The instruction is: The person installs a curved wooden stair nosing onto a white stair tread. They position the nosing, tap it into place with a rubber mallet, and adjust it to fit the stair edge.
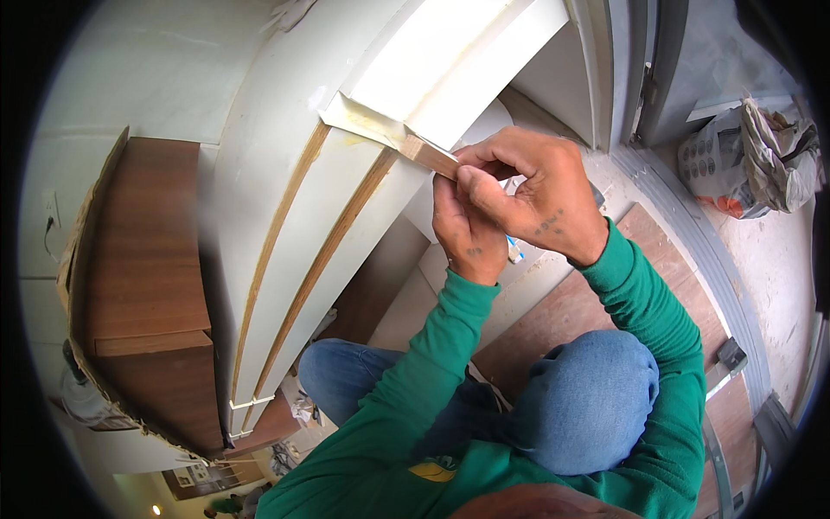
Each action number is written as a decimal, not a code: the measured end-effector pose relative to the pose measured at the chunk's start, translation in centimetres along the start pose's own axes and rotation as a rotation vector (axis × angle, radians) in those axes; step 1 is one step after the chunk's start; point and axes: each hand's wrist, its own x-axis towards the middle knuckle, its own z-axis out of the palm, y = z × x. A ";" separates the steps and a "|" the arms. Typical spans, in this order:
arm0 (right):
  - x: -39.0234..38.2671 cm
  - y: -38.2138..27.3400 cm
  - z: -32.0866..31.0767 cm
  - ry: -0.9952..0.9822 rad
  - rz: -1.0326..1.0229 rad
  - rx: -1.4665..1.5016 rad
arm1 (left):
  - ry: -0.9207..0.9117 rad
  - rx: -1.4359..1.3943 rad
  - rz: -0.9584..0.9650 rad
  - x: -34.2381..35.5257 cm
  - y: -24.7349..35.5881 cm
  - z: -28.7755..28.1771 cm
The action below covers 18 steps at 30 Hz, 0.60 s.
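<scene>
A small strip of brown wood (430,156) lies across the edge of a tall white panel (328,190). My right hand (540,186) is closed, its thumb and fingers pinching the near end of this strip. Just below, my left hand (471,233) is also closed around that end, its fingertips partly hidden behind the right thumb. A pale piece of tape or trim (367,121) crosses the panel beside the strip's far end. Two long wood-coloured bands (346,221) run down the panel, with thin pale ties across them near the bottom.
Brown wooden boards (151,242) with a ragged cardboard edge stand at the left. A plastic bag (722,164) with crumpled paper (781,156) sits at the far right, beyond a curved grey metal track (692,221). Reddish-brown board (562,316) lies beneath my bent knee.
</scene>
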 end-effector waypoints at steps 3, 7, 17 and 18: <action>0.3 -0.6 0.3 -0.037 0.054 -0.026 | -0.015 0.053 0.020 -0.3 -0.8 -0.9; 0.6 -0.6 0.7 0.005 -0.005 -0.079 | -0.001 -0.092 0.047 0.0 -1.1 -0.2; -0.4 0.3 0.5 0.030 0.004 0.051 | 0.106 0.126 0.083 -0.5 -0.2 -0.4; -0.5 0.4 0.7 0.048 0.011 0.081 | 0.112 0.127 0.088 -0.5 -0.1 -0.4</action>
